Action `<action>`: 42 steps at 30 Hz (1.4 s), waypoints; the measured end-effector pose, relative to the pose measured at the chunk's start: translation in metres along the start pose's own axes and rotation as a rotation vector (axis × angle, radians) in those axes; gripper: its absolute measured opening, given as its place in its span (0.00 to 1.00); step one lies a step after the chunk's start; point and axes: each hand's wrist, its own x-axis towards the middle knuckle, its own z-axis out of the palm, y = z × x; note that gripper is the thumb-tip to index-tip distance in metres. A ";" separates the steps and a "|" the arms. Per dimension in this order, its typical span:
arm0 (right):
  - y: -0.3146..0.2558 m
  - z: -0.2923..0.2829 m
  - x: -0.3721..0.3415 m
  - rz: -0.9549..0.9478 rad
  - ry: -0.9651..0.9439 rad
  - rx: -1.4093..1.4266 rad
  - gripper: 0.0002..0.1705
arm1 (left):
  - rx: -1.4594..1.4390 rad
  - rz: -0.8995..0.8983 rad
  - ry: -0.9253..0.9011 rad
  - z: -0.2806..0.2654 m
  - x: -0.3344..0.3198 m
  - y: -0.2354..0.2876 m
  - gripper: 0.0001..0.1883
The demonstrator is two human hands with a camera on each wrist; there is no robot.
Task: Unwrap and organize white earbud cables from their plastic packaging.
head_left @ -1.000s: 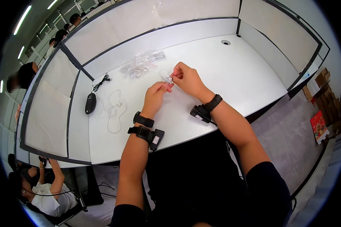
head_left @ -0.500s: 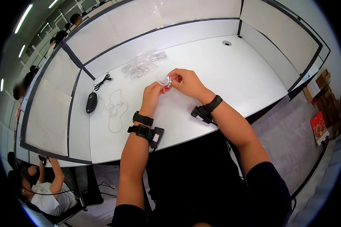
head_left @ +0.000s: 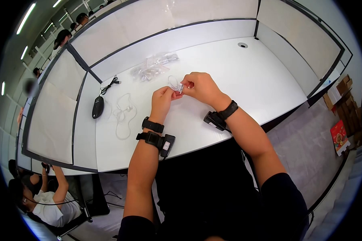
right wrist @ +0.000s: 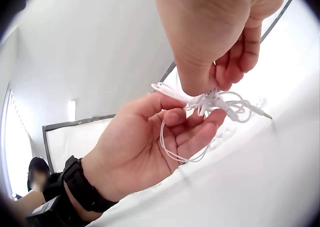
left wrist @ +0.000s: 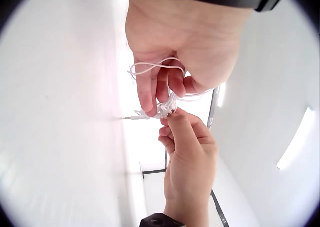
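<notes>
Both hands meet over the desk around a coiled bundle of white wired earphones. My left hand grips one side of the bundle between thumb and fingers, and a thin loop of cord hangs across its palm in the right wrist view. With thumb and fingertips, my right hand pinches the middle of the coil, where the strands bunch together. A gold-tipped plug sticks out at one end. On the desk to the left lies another pair of white earphones, its cord in loose loops.
Clear plastic bags with white contents lie at the back of the white desk. A black mouse with its cable sits at the left. Low partitions enclose the desk, and a person in white sits beyond the left one.
My right hand has come down slightly toward the left hand and turned a little. The bundle stays between both hands; the things on the desk have not moved.
</notes>
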 end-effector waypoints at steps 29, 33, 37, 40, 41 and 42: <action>0.013 0.019 0.003 0.300 0.035 0.682 0.08 | -0.070 -0.037 0.008 0.002 -0.005 0.019 0.12; 0.018 0.020 0.004 0.322 0.039 0.709 0.08 | -0.075 -0.035 -0.041 0.001 -0.004 0.018 0.12; 0.017 0.018 0.004 0.333 0.033 0.731 0.07 | -0.101 -0.038 -0.041 -0.003 -0.004 0.016 0.12; 0.021 0.019 0.004 0.310 -0.004 0.684 0.07 | -0.104 -0.042 -0.017 -0.012 0.003 0.008 0.15; 0.022 0.019 0.004 0.306 -0.006 0.685 0.07 | -0.145 -0.026 -0.009 -0.010 0.002 0.006 0.13; 0.022 0.019 0.004 0.302 -0.008 0.686 0.07 | -0.183 -0.021 -0.027 -0.011 0.002 0.005 0.14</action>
